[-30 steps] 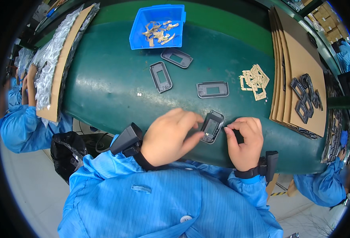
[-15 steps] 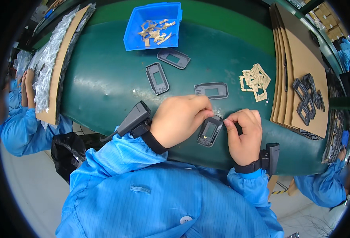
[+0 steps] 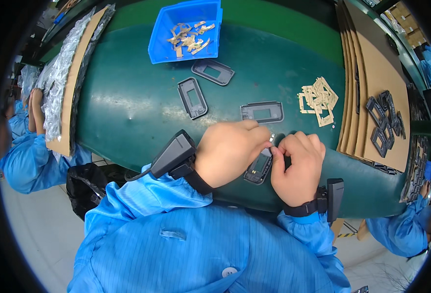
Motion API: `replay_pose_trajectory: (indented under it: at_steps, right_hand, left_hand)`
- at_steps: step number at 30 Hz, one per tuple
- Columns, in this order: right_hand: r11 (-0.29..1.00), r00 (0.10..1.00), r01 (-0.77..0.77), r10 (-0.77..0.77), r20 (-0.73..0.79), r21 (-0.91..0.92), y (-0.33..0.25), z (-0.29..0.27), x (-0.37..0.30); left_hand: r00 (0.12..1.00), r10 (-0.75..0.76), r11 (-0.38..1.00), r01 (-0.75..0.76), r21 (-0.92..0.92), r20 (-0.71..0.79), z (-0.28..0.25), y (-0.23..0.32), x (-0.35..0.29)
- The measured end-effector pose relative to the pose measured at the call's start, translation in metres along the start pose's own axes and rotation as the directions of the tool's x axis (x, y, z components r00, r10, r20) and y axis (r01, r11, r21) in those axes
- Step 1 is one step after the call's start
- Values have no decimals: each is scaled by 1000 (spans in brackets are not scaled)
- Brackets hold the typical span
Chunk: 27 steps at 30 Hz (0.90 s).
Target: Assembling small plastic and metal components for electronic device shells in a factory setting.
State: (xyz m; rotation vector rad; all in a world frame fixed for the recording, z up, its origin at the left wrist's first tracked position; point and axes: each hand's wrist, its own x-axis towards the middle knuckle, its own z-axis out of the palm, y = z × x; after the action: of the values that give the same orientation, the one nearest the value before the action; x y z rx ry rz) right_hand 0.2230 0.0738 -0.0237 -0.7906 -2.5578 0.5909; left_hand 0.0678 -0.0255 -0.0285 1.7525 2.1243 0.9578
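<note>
A small grey plastic cover with a rectangular window lies on the green table in front of me, its upper end partly hidden by my fingers. My left hand is closed in a pinch at that end. Close against it, my right hand also has thumb and forefinger pressed together, over the cover's upper right corner. What either pinch holds is hidden. Just past the fingertips shows a tiny pale piece. Beyond my hands lies another grey cover; two more, one upright and one slanted, rest farther left.
A blue bin with tan paper scraps stands at the back. Tan frame-shaped adhesive pieces are heaped at right, beside stacked cardboard bearing dark frames. Bubble-wrapped sheets stand at left, where another person's arm rests.
My left hand has moved slightly right, and my right hand's fingertips have shifted left. The two pinches now meet over the cover's upper end, hiding more of it.
</note>
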Motion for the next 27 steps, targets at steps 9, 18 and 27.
replay_pose_trajectory:
  at_steps: [9,18,27]
  right_hand:
    - [985,1000,-3,7,-23,174,4,-7,-3]
    - [983,997,65,-58,-45,169,5,2,-3]
    - [972,960,-137,83,-268,-188,39,-34,-36]
  left_hand:
    - [979,-125,949,165,-268,163,-20,0,-5]
    - [1000,0,993,1,-116,12,2,-7,-8]
    - [956,174,963,-114,245,-238,-9,-9,-11]
